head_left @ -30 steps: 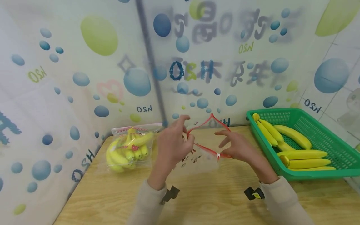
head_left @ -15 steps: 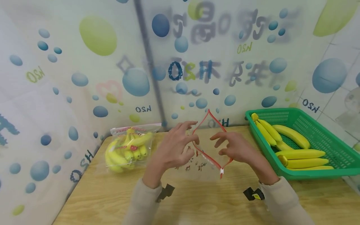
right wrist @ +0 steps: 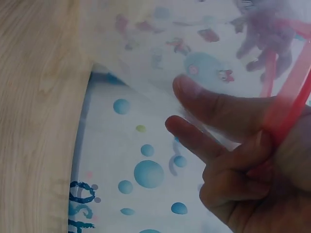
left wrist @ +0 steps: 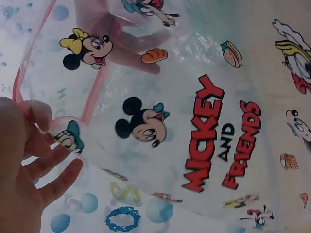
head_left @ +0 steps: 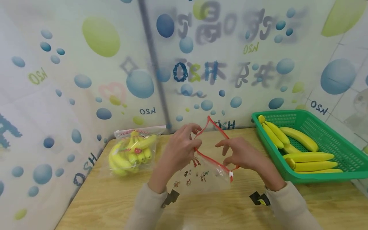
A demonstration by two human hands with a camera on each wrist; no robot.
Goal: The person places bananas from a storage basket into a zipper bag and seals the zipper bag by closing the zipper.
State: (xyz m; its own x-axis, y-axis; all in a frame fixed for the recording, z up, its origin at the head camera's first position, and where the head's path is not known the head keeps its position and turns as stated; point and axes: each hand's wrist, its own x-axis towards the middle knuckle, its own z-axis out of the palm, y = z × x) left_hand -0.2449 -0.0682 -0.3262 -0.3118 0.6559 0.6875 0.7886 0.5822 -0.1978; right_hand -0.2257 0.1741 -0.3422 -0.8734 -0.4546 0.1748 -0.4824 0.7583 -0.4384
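Observation:
Between the hands hangs a clear zip bag [head_left: 211, 183] with a red zip rim, its mouth spread wide. Cartoon prints and red lettering cover the bag [left wrist: 184, 87] in the left wrist view. My left hand [head_left: 179, 147] pinches the rim on the left between thumb and fingertip, while its other fingers [left wrist: 60, 179] stay spread. On the right side, my right hand [head_left: 244, 155] curls fingers on the red rim; its thumb [right wrist: 218, 104] and one finger reach out. The white zip slider [head_left: 231, 174] sits at the bag's near right corner. Nothing shows inside the bag.
A filled zip bag of bananas [head_left: 133, 153] stands at the left by the wall. At the right, a green basket [head_left: 287, 179] holds several bananas [head_left: 311, 167]. Behind the wooden table [head_left: 218, 210] hangs a sheet [head_left: 115, 73] printed with bubbles.
My left fingers have drawn in and now pinch the rim. The slider corner has moved slightly right and nearer me, and the printed front panel shows more.

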